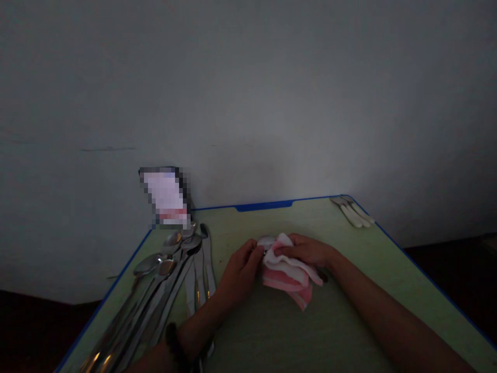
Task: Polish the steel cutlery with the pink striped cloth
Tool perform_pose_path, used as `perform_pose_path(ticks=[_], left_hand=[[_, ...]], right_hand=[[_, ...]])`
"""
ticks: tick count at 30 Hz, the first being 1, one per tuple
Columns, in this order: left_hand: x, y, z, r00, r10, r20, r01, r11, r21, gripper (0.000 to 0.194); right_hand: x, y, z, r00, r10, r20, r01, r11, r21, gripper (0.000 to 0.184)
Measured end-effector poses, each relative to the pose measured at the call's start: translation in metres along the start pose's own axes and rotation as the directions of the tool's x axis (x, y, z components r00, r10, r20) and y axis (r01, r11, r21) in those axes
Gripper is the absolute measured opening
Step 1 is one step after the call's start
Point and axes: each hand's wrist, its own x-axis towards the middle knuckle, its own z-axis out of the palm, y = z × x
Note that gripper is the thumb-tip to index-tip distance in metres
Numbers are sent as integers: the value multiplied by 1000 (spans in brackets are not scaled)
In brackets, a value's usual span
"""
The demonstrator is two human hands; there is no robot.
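So nearest me is the left arm, dark bracelet on it, coming in from the bottom of the frame right across the lower ends of some knives. Can't tell if it's touching them, but a careless elbow swing could scatter those, plus the pile of spoons at lower left.

Bigger worry imo: the spoon, just below the middle of the frame. If the cloth drags on it, it could twist out, since only fingertips seem to have that end.

Hands: the left hand is mostly curled in, thumb and fingers pinching the spoon's edge. The right hand is half closed around the bunched cloth, pressed over the spoon. Can't see what its hidden fingers are doing.

Forks with white handles sit right of centre, well apart from all that.
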Motion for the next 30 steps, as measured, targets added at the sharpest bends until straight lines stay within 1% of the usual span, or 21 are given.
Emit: perform_pose_path(ticks=[8,19,25,30], left_hand=[[-2,6,1,1000,21,4,-21,999,41,27],[-3,8,0,999,34,14,-35,997,63,28],[-3,11,0,997,64,36,-67,991,115,27],[-4,11,1,997,51,52,-56,994,98,26]], right_hand=[[0,0,1,1000,2,6,-2,999,40,33],[2,4,0,1000,-9,-18,10,998,70,33],[2,4,1,999,-10,-40,13,996,89,35],[2,3,2,999,-3,-42,7,995,102,37]])
